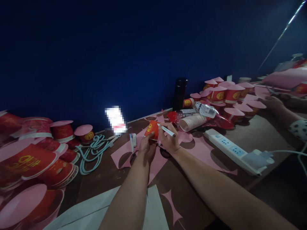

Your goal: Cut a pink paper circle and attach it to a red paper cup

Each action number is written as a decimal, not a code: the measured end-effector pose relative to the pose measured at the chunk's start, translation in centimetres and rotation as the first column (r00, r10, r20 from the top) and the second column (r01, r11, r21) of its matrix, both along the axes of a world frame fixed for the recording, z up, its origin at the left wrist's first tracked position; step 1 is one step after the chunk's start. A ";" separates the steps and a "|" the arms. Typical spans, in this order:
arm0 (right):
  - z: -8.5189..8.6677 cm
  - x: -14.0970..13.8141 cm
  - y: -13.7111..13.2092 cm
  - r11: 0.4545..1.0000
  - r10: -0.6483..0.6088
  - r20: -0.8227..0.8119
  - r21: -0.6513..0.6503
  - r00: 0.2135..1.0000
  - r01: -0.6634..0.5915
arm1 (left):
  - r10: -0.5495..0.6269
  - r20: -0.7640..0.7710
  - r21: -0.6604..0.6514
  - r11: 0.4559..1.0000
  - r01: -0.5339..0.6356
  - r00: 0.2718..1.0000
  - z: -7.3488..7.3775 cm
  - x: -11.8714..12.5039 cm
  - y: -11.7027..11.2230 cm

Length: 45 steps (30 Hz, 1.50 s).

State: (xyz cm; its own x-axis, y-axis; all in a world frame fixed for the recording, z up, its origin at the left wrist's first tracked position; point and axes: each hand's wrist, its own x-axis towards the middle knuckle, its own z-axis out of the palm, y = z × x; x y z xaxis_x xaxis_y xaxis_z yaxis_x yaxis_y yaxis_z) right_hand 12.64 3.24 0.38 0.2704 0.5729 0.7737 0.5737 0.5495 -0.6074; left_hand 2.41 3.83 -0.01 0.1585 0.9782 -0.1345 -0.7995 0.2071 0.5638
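My left hand is closed round a red paper cup with yellow lettering, held tilted over the table. In my right hand is a white marker. Its pale tip end points at the cup's side; whether it touches cannot be made out. Cut pink paper lies under both hands. Below my right hand, partly hidden, sits a pair of scissors with dark handles. Just left of my left hand lie a slim pen and a small white item.
Red cups topped with pink discs stand at left and right. A power strip, stacked cups in plastic, a black flask, a coiled cable and a bright phone surround the workspace. Another person's hand reaches in at right.
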 end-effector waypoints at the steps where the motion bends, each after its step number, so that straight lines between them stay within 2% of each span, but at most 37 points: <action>1: 0.0 0.0 0.0 1.000 0.000 -0.001 0.001 1.000 0.000 | -0.001 -0.003 0.002 1.000 0.001 1.000 0.0 0.0 0.0; 20: 0.2 -0.2 -0.3 1.000 0.017 0.004 -0.017 1.000 -0.017 | -0.006 -0.048 -0.020 1.000 0.005 0.999 -0.2 -0.2 0.0; 45: 0.2 -0.4 -0.5 1.000 0.007 0.047 -0.012 0.999 -0.006 | 0.010 -0.013 -0.086 0.996 -0.012 1.000 0.1 -0.1 0.1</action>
State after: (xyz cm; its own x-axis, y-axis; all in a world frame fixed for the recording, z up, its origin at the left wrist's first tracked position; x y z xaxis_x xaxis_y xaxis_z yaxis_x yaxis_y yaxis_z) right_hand 12.28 2.75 0.58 0.2303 0.5840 0.7784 0.5979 0.5462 -0.5867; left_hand 2.32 3.91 0.04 0.1455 0.9645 -0.2204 -0.7950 0.2466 0.5542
